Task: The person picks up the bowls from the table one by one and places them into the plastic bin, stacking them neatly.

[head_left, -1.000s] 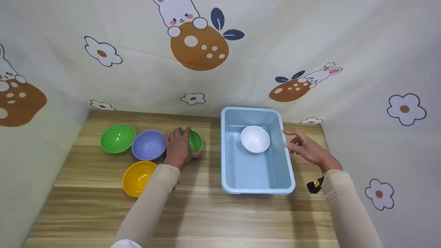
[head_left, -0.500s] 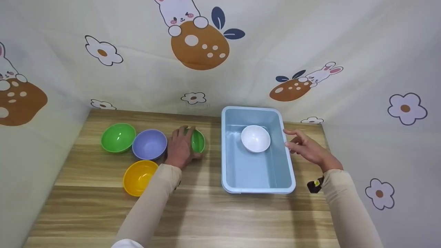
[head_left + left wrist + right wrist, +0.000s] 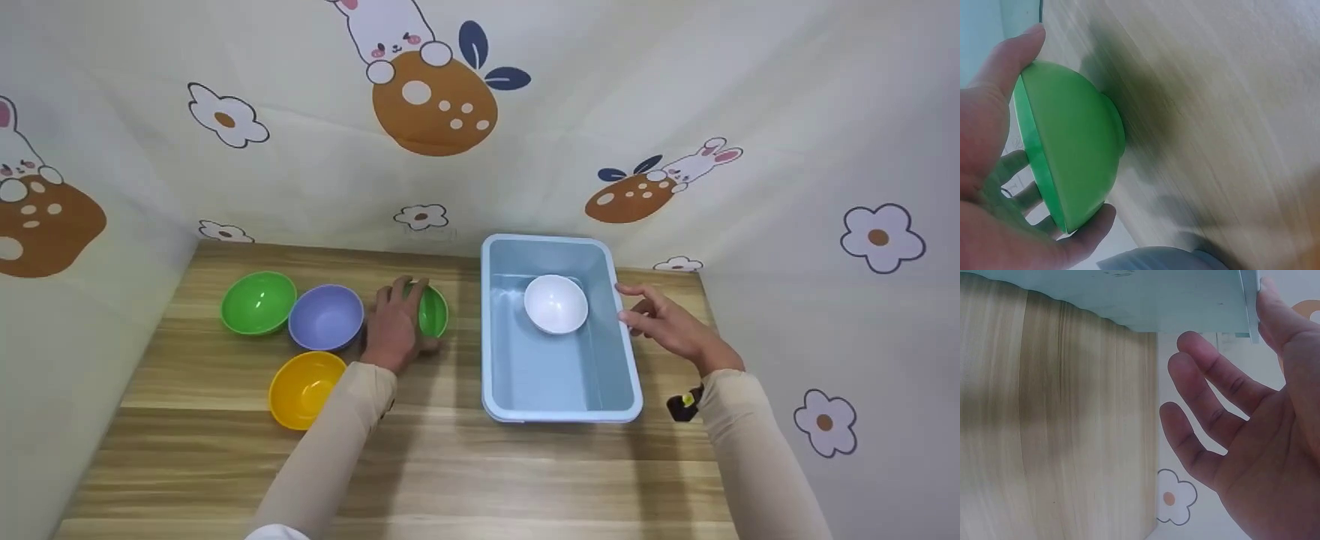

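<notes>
In the head view my left hand [image 3: 394, 326] spans a green bowl [image 3: 433, 311] to the right of the purple bowl. Seen from the left wrist, the thumb is at one side of this bowl [image 3: 1075, 140] and the fingers at the other, gripping its rim. Its foot is close to the tabletop; whether they touch I cannot tell. My right hand [image 3: 671, 326] is at the right side of a light blue tub [image 3: 562, 415], fingertips touching the outer edge, its other fingers loosely spread in the right wrist view. Inside the tub sits a white bowl [image 3: 556, 304].
Left of my left hand stand a purple bowl [image 3: 326, 317], another green bowl [image 3: 259, 303] and a yellow bowl [image 3: 304, 390], partly behind the left sleeve. The wooden table [image 3: 480, 480] meets a printed curtain [image 3: 300, 172] at the back and sides.
My left hand has shifted slightly to the right with the green bowl, away from the purple one, and the bowl looks more tilted. The right hand and tub have stayed in place.
</notes>
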Available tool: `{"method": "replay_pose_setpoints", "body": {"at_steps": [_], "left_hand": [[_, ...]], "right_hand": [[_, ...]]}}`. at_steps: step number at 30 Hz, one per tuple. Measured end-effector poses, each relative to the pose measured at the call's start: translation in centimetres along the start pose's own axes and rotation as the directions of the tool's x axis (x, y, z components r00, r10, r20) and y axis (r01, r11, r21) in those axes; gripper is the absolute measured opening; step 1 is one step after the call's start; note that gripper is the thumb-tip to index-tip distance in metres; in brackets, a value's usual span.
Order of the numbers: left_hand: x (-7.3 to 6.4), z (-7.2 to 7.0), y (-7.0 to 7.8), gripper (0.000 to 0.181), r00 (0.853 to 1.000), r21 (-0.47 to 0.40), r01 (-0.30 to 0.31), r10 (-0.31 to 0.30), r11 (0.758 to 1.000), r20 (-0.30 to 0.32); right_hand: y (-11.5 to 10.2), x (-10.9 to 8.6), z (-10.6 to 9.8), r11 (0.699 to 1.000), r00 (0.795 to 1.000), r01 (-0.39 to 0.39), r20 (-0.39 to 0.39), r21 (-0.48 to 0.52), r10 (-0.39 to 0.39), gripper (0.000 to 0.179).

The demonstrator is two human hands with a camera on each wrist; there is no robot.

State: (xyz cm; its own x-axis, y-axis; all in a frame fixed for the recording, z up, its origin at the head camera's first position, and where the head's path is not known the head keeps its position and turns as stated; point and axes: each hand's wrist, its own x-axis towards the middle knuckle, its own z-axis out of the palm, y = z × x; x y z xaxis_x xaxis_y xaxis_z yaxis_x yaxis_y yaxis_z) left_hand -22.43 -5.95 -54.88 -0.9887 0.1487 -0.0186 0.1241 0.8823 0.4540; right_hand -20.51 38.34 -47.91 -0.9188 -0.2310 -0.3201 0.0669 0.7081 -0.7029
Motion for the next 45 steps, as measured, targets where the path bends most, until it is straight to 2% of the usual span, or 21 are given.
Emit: {"method": "replay_pose_setpoints", "body": {"at_steps": [10, 16, 24, 27, 32, 35, 45], "left_hand": [[0.2, 0.0, 0.1, 0.107, 1.0, 0.02, -0.008, 0.008, 1.0, -0.003], [0.2, -0.3, 0.0, 0.107, 0.999, 0.032, -0.036, 0.036, 0.999, -0.008], [0.2, -1.0, -0.2, 0.103, 0.998, -0.02, -0.058, 0.058, 0.998, -0.015], [0.1, -1.4, -0.2, 0.102, 0.999, -0.031, -0.051, 0.051, 0.998, -0.011], [0.0, -2.4, 0.2, 0.103, 1.0, -0.028, -0.001, 0.002, 1.0, 0.017], [0.0, -3.1, 0.4, 0.103, 1.0, -0.025, 0.016, -0.016, 1.0, 0.026], [-0.3, -4.7, 1.3, 0.104, 1.0, -0.004, -0.03, 0.03, 1.0, 0.002]], "right_hand": [[-0.3, -0.1, -0.1, 0.999, 0.999, -0.035, 0.007, -0.008, 0.035, 0.066], [-0.3, -0.1, 0.0, 0.999, 0.999, -0.048, 0.006, -0.003, 0.048, 0.068], [-0.2, -0.1, 0.0, 0.998, 0.998, -0.065, 0.005, 0.008, 0.065, 0.068], [-0.2, -0.1, 0.1, 0.999, 0.999, -0.052, 0.005, 0.009, 0.052, 0.067], [0.0, 0.0, 0.1, 0.999, 1.0, -0.018, 0.005, 0.03, 0.018, 0.064], [-0.1, -0.1, 0.0, 0.999, 1.0, -0.029, 0.01, 0.044, 0.028, 0.064], [-0.3, -0.3, 0.1, 0.998, 0.998, -0.059, 0.006, 0.028, 0.059, 0.065]]}}
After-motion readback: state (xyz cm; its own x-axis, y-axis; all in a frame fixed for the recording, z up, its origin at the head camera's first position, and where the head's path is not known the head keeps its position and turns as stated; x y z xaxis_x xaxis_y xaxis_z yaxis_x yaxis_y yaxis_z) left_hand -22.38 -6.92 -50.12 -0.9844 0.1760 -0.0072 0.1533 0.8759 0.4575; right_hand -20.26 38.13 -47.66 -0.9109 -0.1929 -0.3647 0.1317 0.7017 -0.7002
